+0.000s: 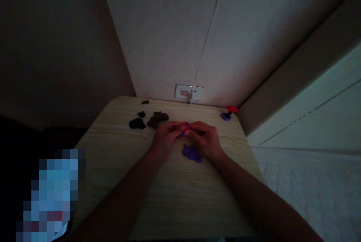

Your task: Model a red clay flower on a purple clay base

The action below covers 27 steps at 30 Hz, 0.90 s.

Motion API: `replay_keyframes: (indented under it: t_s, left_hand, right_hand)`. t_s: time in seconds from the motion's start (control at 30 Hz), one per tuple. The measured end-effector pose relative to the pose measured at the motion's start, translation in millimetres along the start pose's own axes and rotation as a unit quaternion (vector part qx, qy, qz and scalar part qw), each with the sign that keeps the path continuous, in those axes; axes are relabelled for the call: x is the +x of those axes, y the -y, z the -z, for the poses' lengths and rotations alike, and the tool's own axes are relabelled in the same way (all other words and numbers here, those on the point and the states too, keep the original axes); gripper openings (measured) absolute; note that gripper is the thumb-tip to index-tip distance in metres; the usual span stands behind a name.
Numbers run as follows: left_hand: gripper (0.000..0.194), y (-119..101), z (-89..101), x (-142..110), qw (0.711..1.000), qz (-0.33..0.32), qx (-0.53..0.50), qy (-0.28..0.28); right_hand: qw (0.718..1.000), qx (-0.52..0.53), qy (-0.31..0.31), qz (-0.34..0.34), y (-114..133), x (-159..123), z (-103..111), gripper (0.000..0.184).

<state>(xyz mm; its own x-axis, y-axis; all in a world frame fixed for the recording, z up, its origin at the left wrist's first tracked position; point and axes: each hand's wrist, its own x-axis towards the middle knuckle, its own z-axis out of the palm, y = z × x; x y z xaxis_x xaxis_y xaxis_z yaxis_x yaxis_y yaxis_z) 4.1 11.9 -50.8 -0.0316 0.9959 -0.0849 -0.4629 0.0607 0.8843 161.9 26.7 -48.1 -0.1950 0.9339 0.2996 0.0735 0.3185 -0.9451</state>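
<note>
Over the middle of the table, my left hand (168,133) and my right hand (205,136) meet, fingers closed on one small piece of red and purple modelling clay (186,128). Both thumbs press on it, and the fingers hide much of its shape. Just below the hands lies a flattened lump of purple clay (192,153). Left of my left hand sit a cluster of dark brown clay lumps (158,119) and a black clay lump (137,123).
A small clay figure (229,112) with a red top, dark stem and purple base stands at the table's (169,197) back right corner. Smaller dark bits (141,114) lie back left. A wall socket (188,92) sits behind the table. A blurred-out bright patch (53,197) is lower left.
</note>
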Motion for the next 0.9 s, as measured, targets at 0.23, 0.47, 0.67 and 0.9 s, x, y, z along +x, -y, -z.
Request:
replay_keyframes:
  t_s: [0.23, 0.47, 0.67, 0.9]
  left_hand:
    - [0.017, -2.5, -3.7, -2.1, 0.999, 0.004, -0.02, -0.024]
    - [0.051, -0.1, -4.4, -4.7, 0.994, -0.056, 0.094, 0.012]
    - [0.027, 4.4, 1.4, 0.1, 0.965, -0.184, 0.185, 0.002]
    - [0.01, 1.1, 3.0, 0.2, 0.933, -0.231, 0.274, 0.015]
  right_hand:
    - [0.997, 0.052, -0.012, -0.047, -1.5, 2.1, -5.4, 0.037]
    - [0.984, 0.135, -0.013, -0.112, -3.7, 8.2, 2.5, 0.049]
    - [0.983, 0.151, 0.002, -0.108, -4.6, 7.1, 5.1, 0.036]
    - [0.993, 0.104, 0.011, -0.048, -5.7, 6.8, 6.9, 0.025]
